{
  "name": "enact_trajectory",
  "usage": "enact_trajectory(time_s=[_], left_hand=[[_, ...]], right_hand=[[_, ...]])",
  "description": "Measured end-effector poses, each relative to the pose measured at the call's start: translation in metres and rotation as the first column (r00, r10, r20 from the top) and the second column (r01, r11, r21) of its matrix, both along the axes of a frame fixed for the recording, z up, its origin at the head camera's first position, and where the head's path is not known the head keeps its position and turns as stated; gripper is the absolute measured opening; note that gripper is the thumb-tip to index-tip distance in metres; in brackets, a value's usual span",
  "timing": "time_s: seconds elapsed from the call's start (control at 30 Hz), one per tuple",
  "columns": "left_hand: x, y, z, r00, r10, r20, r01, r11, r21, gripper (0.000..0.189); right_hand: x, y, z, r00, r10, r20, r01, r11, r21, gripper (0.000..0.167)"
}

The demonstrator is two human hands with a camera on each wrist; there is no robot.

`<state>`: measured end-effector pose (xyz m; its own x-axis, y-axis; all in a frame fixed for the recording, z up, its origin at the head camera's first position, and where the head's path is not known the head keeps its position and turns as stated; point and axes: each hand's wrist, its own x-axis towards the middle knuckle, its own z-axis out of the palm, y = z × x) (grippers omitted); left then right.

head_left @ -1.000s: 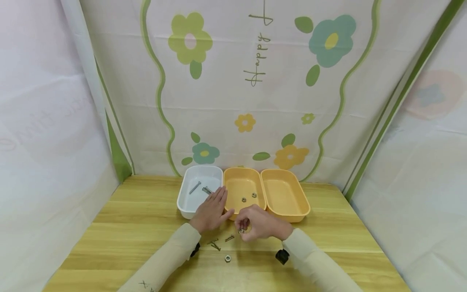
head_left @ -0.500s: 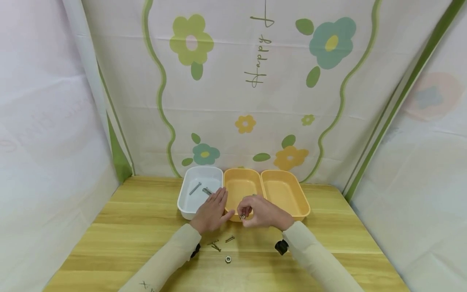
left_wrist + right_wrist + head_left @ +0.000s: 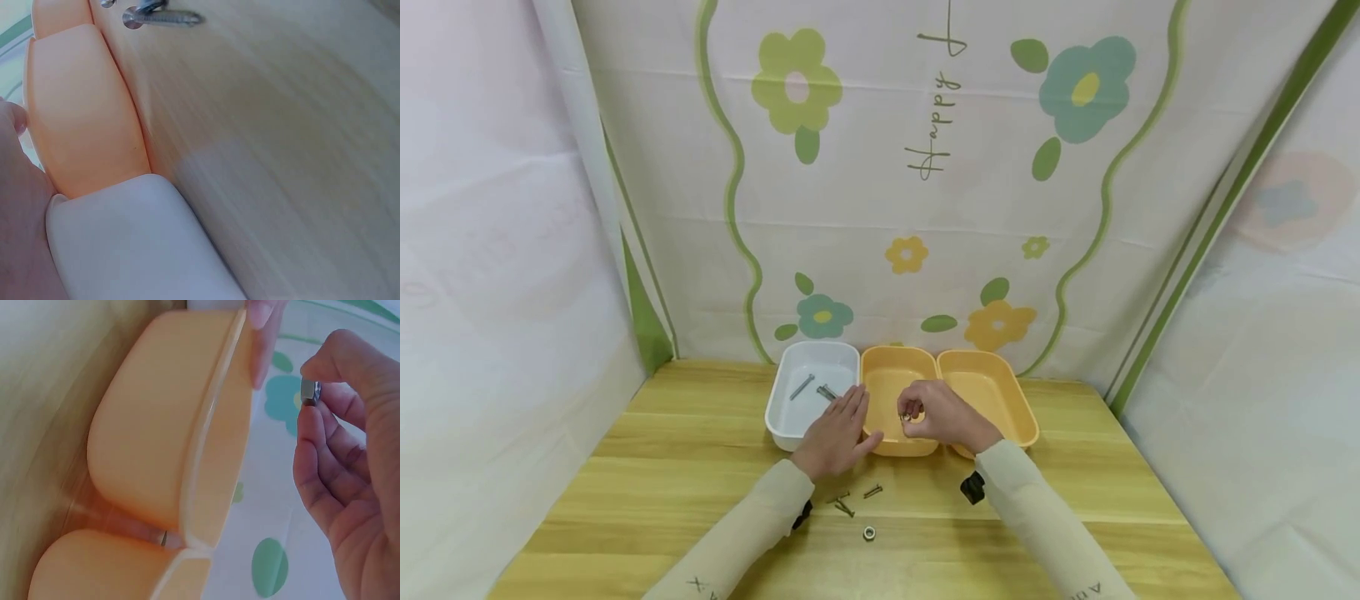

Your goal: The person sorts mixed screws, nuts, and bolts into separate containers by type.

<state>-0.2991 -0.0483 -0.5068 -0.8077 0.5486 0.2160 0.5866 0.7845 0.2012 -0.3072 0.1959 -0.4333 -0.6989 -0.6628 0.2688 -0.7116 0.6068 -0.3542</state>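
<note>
My right hand (image 3: 946,412) is over the middle orange tray (image 3: 886,382), pinching a metal nut (image 3: 309,391) between thumb and index finger; the right wrist view shows it plainly, above the rim. My left hand (image 3: 837,437) lies with straight fingers across the adjoining rims of the white tray (image 3: 786,425) and the middle orange one. Inside the white tray are a long bolt (image 3: 802,387) and more bolts (image 3: 827,392), partly covered by the left fingers. The right hand hides part of the middle tray's floor.
Another orange tray (image 3: 976,392) adjoins on the right. On the wooden table (image 3: 700,467), in front of the trays, lie a loose nut (image 3: 869,533) and several small screws (image 3: 873,491). A printed cloth (image 3: 880,192) hangs right behind the trays.
My right hand has lifted the nut away from the table in front and carried it forward over the middle orange tray. The left hand stays in place.
</note>
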Motion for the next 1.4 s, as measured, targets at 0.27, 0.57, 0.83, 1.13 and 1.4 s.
enact_trajectory(time_s=[0.27, 0.57, 0.83, 1.13, 1.4], left_hand=[[0.001, -0.002, 0.001, 1.0, -0.006, 0.004, 0.006, 1.0, 0.01, 0.08], [0.0, 0.001, -0.002, 1.0, -0.001, 0.007, 0.001, 1.0, 0.008, 0.081], [0.003, 0.003, 0.006, 1.0, 0.006, 0.017, -0.005, 1.0, -0.029, 0.081], [0.003, 0.003, 0.007, 1.0, 0.007, 0.022, -0.006, 0.999, -0.042, 0.08], [0.002, 0.002, 0.003, 1.0, 0.01, 0.01, -0.01, 1.0, -0.029, 0.081]], right_hand=[[-0.016, 0.003, -0.013, 0.997, -0.075, 0.012, 0.075, 0.997, 0.009, 0.007], [-0.022, 0.007, -0.031, 0.985, -0.173, 0.007, 0.173, 0.985, -0.008, 0.014], [-0.017, 0.015, -0.031, 0.962, -0.271, 0.034, 0.273, 0.956, -0.103, 0.038], [0.001, 0.019, -0.007, 0.969, -0.241, 0.059, 0.245, 0.965, -0.094, 0.044], [0.019, 0.02, 0.007, 0.994, -0.109, 0.004, 0.109, 0.99, -0.086, 0.044]])
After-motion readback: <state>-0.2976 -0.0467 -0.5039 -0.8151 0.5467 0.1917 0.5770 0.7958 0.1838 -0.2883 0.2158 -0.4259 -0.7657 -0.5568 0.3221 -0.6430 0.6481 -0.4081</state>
